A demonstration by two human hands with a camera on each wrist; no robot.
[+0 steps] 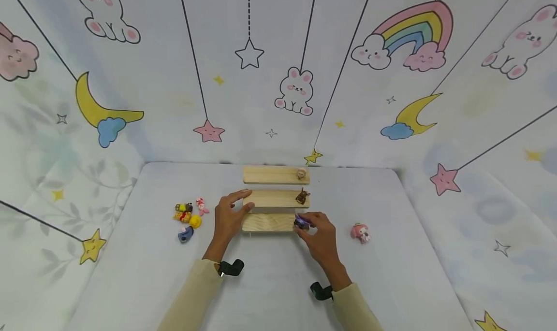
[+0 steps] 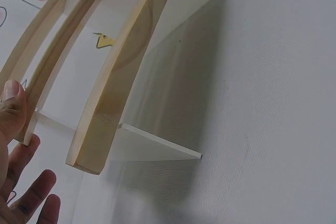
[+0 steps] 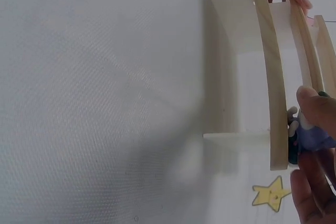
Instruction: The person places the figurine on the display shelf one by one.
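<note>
At the right end of the lowest wooden step, the right hand [image 1: 321, 234] is pinching a small purple figure [image 1: 301, 222] between thumb and fingertips, its wrist angling in from the lower right with a cream sleeve and a dark strap behind it; the figure is sitting on or just over that step's end, and which of the two I cannot tell. The left hand [image 1: 229, 214] is reaching in from the lower left, fingers straight and loosely spread, its fingertips touching the left end of the middle step while the palm is lying beside the lowest one.

The three-step wooden stand [image 1: 270, 223] is rising away from the person on the white table [image 1: 143, 273]; a brown figure [image 1: 302, 196] is standing at the right end of the middle step, and a pale tan figure [image 1: 301, 173] is standing at the right end of the top step. Left of the stand, a cluster of small toys [image 1: 188, 217] is lying on the table, well apart from the left hand; a pink figure [image 1: 361, 233] is lying to the right, near the right hand.

The left wrist view is showing the stand's white side panel and the thumb [image 2: 12, 109] pressing against a step's edge, which the head view hides; the right wrist view is showing the purple figure [image 3: 310, 135] held against the lowest step's end, with the other hand's fingertips at the far end.
</note>
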